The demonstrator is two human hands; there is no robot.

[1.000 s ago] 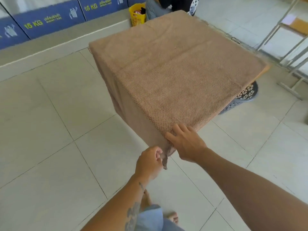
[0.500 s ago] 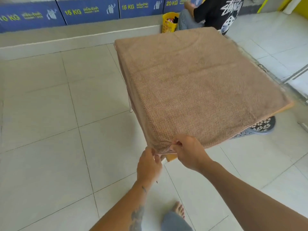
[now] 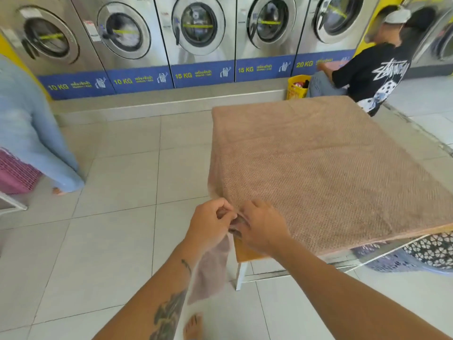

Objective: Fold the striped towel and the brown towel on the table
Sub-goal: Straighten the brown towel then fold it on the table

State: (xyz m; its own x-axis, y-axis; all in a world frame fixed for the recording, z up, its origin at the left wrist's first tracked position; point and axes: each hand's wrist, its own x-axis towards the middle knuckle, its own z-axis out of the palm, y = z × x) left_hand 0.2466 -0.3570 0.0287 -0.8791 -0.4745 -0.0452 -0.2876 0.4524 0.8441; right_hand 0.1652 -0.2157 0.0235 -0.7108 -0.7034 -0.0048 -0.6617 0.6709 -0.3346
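Brown towel [image 3: 331, 173] covering table [image 3: 245, 252], long axis unclear, left hand [image 3: 210, 224], right hand [image 3: 263, 227], fingers [image 3: 255, 204] pinching near corner

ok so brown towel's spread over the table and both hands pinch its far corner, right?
Not the far corner. The head view shows the left hand and right hand pinching the brown towel at its near corner, closest to the camera. The towel is spread over the table, as you said.

Forearms extended forward; left hand [image 3: 209, 225], right hand [image 3: 263, 227] close together, each grip pinching brown towel [image 3: 331, 173] corner.
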